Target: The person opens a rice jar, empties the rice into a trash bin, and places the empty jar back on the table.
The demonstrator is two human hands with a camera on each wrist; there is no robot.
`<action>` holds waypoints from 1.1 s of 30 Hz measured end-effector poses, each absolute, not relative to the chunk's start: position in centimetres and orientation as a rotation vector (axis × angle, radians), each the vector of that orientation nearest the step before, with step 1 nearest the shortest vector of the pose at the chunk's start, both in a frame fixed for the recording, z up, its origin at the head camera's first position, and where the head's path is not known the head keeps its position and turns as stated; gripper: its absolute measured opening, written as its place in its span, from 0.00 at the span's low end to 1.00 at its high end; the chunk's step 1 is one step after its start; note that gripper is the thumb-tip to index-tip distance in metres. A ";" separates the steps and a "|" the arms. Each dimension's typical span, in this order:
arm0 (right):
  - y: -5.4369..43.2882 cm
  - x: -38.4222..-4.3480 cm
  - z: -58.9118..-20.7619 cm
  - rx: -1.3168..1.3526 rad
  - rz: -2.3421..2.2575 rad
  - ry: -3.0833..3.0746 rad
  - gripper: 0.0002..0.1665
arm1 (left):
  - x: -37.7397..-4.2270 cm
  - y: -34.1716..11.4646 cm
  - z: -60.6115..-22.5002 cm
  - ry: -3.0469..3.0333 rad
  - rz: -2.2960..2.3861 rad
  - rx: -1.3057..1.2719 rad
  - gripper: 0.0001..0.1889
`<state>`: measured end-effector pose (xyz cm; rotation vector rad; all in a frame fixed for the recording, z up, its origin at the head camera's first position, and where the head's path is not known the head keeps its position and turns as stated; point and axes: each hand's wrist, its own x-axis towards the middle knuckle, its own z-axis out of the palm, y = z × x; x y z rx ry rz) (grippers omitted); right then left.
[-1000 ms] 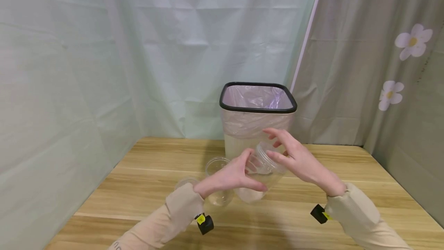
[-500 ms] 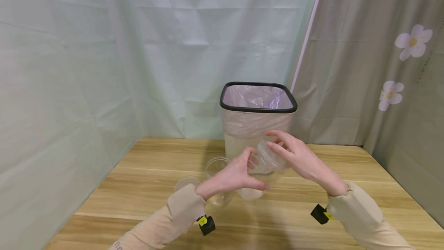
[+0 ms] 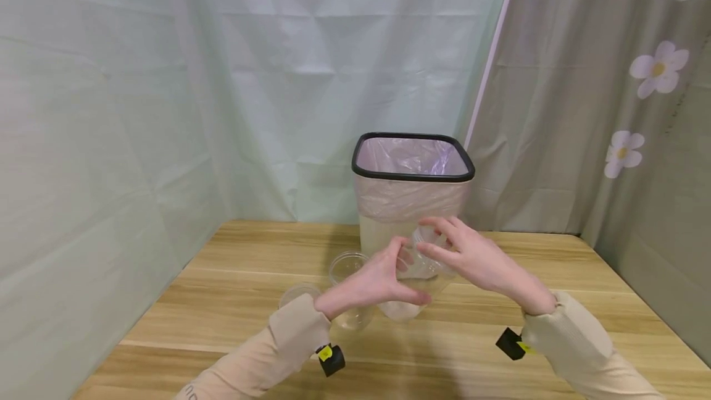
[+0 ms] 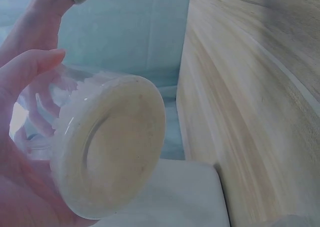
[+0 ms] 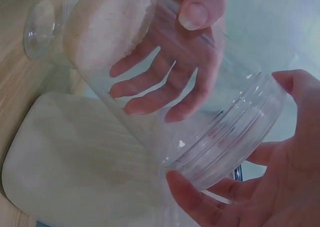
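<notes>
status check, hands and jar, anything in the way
Left hand gripping tilted jar, right hand curled round its ridged top. Pale stuff at the bottom. Second clear jar near left hand, bin behind; neither seems in the way.

Two clear jars [image 4: 122, 147], one clear round piece [image 3: 299, 291], one bin [image 3: 413, 176], three printed flowers [image 3: 658, 69].

I make out clear, smooth, glossy plastic on the jar [image 4: 112, 147] and its ridged lid [image 5: 232, 139]. From here the bench [image 3: 233, 283] looks like smooth wood grain, the bin [image 3: 383, 236] like matt plastic, its liner [image 3: 408, 201] thin, crinkled, shiny film; I read the curtain [image 3: 344, 85] as creased cloth.
</notes>
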<state>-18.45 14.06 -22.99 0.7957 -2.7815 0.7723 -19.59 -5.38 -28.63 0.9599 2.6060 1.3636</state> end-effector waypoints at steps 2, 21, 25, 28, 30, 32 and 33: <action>14.1 -18.4 -23.1 0.815 0.744 -2.786 0.33 | -19.5 -5.3 -28.6 2.599 1.361 0.944 0.44; 14.6 -18.9 -23.4 1.082 0.750 -2.686 0.30 | -19.9 -6.0 -29.1 2.465 1.417 0.949 0.42; 14.7 -19.1 -23.4 1.184 0.811 -2.631 0.29 | -20.1 -6.3 -29.2 2.391 1.445 0.969 0.40; 14.9 -19.3 -23.3 1.269 0.840 -2.600 0.29 | -20.2 -6.4 -29.3 2.340 1.460 0.986 0.40; 15.1 -19.5 -23.3 1.319 0.839 -2.583 0.29 | -20.3 -6.5 -29.3 2.314 1.462 1.009 0.39; 15.3 -19.6 -23.3 1.373 0.845 -2.564 0.28 | -20.3 -6.6 -29.4 2.296 1.456 1.037 0.39; 15.4 -19.7 -23.4 1.396 0.844 -2.553 0.28 | -20.4 -6.7 -29.4 2.292 1.448 1.052 0.38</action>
